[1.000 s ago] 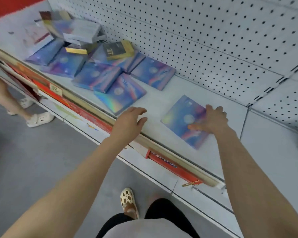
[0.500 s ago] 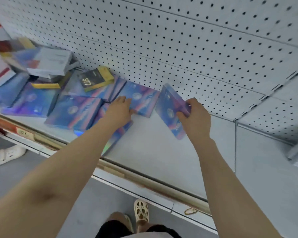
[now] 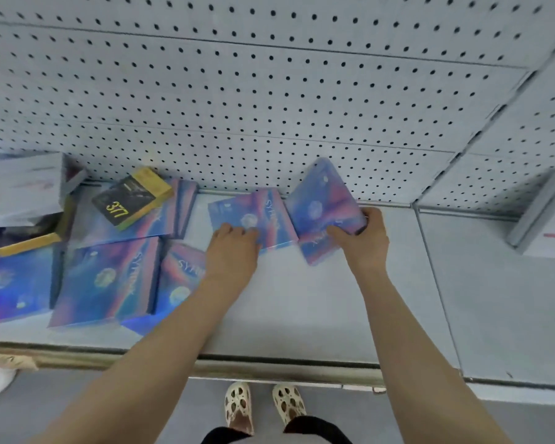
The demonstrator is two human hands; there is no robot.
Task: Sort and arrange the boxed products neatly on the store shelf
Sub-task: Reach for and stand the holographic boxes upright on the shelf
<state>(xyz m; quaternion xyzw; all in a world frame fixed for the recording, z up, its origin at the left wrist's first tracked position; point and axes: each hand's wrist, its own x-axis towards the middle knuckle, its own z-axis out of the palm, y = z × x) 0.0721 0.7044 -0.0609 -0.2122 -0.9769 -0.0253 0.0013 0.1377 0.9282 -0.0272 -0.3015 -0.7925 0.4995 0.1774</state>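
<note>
Far left of the left hand (image 3: pixel 233 251), on the grey shelf (image 3: pixel 302 309): loose pile of flat square boxes, iridescent blue-pink-purple, pale round emblem, lettering "SY..." partly legible. Flat box (image 3: pixel 108 280) lies face up, slightly skewed, lettering running toward the pegboard (image 3: pixel 269 91). Black-and-yellow box (image 3: pixel 132 197) marked "377" rests on top of the pile, turned diagonally. Grey-white boxes (image 3: pixel 23 187) stacked at the far left edge.

Left hand: fingers extended and close together, pressing down on the near edge of the iridescent box (image 3: pixel 253 216) lying flat by the pegboard, lettering pointing away.

Just right, touching that box: right hand (image 3: pixel 362 238) grips the tilted box (image 3: pixel 322 203), thumb over its face, fingers wrapped behind the right edge. Box stands on its lower corner, tipped up, upper corner leaning toward the pegboard, diagonal axis.

Well right of the right hand: another grey-white box (image 3: pixel 539 216).
</note>
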